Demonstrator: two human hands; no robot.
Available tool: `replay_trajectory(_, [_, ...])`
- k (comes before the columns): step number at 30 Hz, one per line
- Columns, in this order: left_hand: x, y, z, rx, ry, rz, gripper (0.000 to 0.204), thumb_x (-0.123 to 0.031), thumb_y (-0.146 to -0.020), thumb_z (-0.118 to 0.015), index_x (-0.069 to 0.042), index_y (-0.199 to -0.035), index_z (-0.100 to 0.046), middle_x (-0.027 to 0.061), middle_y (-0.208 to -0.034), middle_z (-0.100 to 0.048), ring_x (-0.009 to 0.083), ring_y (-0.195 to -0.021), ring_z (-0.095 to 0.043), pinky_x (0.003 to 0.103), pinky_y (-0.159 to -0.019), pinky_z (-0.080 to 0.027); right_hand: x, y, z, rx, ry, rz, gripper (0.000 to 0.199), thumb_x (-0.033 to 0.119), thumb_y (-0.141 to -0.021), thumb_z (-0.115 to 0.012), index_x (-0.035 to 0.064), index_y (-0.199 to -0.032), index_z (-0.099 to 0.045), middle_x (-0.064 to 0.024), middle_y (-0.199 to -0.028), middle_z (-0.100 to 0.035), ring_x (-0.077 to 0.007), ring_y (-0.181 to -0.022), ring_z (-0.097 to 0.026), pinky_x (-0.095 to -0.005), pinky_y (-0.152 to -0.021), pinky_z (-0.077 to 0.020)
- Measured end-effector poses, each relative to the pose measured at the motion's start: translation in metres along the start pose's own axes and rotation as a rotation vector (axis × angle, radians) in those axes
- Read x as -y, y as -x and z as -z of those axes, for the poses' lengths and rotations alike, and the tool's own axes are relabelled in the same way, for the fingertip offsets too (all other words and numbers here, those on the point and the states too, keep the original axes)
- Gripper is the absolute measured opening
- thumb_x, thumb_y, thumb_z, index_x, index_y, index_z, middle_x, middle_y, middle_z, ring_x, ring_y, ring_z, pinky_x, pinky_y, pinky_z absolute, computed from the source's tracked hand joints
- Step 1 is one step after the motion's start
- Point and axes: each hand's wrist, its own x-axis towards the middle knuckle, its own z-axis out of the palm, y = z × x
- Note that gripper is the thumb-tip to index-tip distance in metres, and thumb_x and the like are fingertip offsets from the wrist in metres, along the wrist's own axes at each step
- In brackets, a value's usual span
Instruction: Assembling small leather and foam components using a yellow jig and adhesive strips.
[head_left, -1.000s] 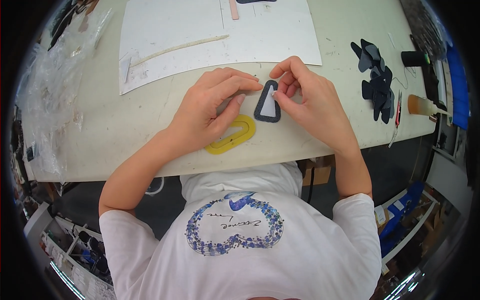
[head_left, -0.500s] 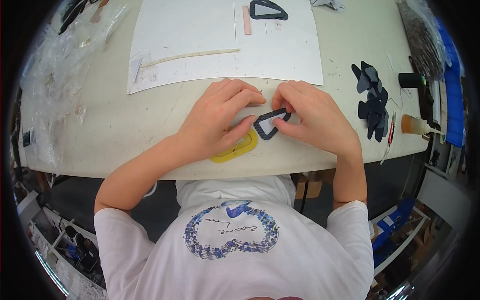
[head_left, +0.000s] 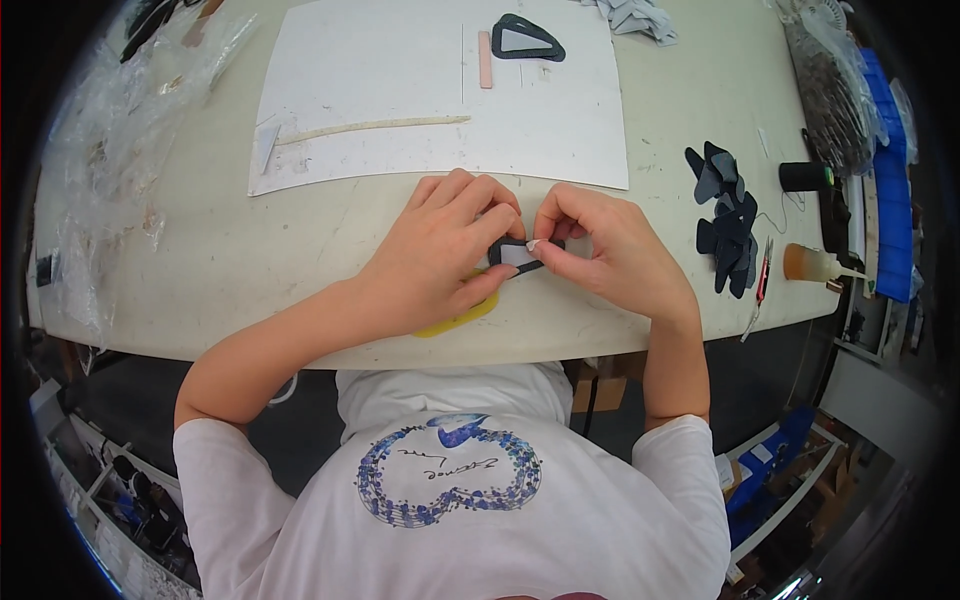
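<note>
A small dark patch with a pale grey centre (head_left: pixel 516 257) is between my hands near the table's front edge. My left hand (head_left: pixel 430 250) is closed on its left end, thumb below and fingers above. At its right part, my right hand (head_left: pixel 618 255) pinches a small whitish bit (head_left: pixel 533 245) between thumb and forefinger; I cannot tell whether it is the patch's backing peeling up. Partly under my left hand lies a yellow oval plate (head_left: pixel 465 318), its upper part hidden.
Beyond my hands lies a white board (head_left: pixel 370 60) with a pink strip (head_left: pixel 485 60), a cream strip (head_left: pixel 375 130) and similar dark patches (head_left: pixel 540 50). To the right are dark cut pieces (head_left: pixel 728 220), a red cutter (head_left: pixel 764 275), black thread (head_left: pixel 805 177) and a glue bottle (head_left: pixel 812 264). Clear plastic (head_left: pixel 110 150) covers the left.
My left hand has moved onto the patch and now grips its left end. A whitish bit now shows at my right fingertips. The whole view has shifted slightly.
</note>
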Motion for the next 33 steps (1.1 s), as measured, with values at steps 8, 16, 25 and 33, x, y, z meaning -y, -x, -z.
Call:
replay_trajectory(8, [0.003,-0.001,0.016,-0.043,0.488,0.277,0.019,-0.010,-0.097,-0.080,-0.005,-0.110,-0.068,0.0014,-0.105,-0.069,0.0145,-0.100,-0.064,0.033,-0.096,-0.047,-0.007,-0.004,-0.002,-0.135,-0.293,0.098,0.015,0.008,-0.098,-0.077,0.0022,-0.111,-0.072,-0.0006,-0.101,-0.073,-0.0116,-0.090,-0.069,-0.0285,-0.083,-0.0564])
replay_trajectory(16, [-0.006,-0.005,0.025,0.002,0.839,0.432,0.017,-0.013,-0.104,-0.076,-0.001,-0.116,-0.072,0.0003,-0.102,-0.073,0.0077,-0.095,-0.063,0.028,-0.090,-0.052,0.002,-0.018,-0.001,-0.132,-0.611,0.031,0.021,0.013,-0.106,-0.074,0.0024,-0.123,-0.077,-0.0003,-0.100,-0.074,-0.0072,-0.091,-0.066,-0.0262,-0.089,-0.0555])
replay_trajectory(25, [-0.001,-0.002,0.022,-0.077,0.973,0.507,0.018,-0.015,-0.105,-0.076,-0.001,-0.117,-0.074,0.0002,-0.105,-0.075,0.0065,-0.096,-0.066,0.027,-0.092,-0.054,0.004,-0.026,0.000,-0.083,-0.740,-0.096,0.018,0.020,-0.109,-0.073,0.0027,-0.112,-0.076,-0.0011,-0.098,-0.075,-0.0085,-0.086,-0.067,-0.0266,-0.081,-0.0558])
replay_trajectory(33, [-0.004,0.003,0.019,-0.089,0.755,0.328,0.017,-0.009,-0.103,-0.076,0.002,-0.116,-0.076,0.0037,-0.104,-0.077,0.0112,-0.095,-0.069,0.030,-0.092,-0.054,0.000,-0.025,-0.007,-0.064,-0.717,-0.135,0.021,0.025,-0.109,-0.073,0.0046,-0.108,-0.073,0.0025,-0.093,-0.072,-0.0050,-0.086,-0.066,-0.0234,-0.074,-0.0528])
